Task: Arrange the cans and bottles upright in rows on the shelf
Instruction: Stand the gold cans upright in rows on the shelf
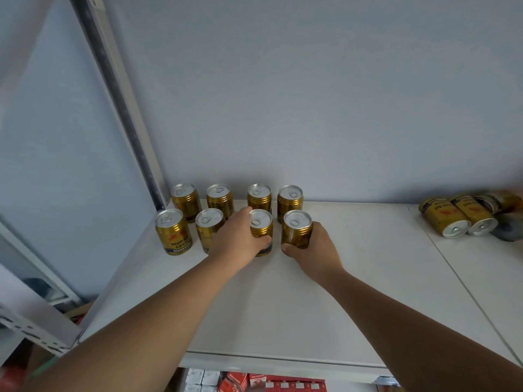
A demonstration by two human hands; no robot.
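Note:
Several gold cans with silver pull-tab lids stand upright in two rows at the back left of the white shelf [353,278]. My left hand [240,239] is wrapped around the third can of the front row [261,223]. My right hand [314,247] grips the fourth front-row can [297,226], the rightmost one. Both held cans stand upright on the shelf. The back row [237,198] stands against the wall. At the far right, several gold cans [458,216] lie on their sides, lids facing me.
A grey metal upright [119,97] rises along the shelf's left side. A dark grey round object [506,230] lies beside the toppled cans. Red and white boxes [254,381] fill the shelf below. A seam [467,281] divides the shelf board at the right.

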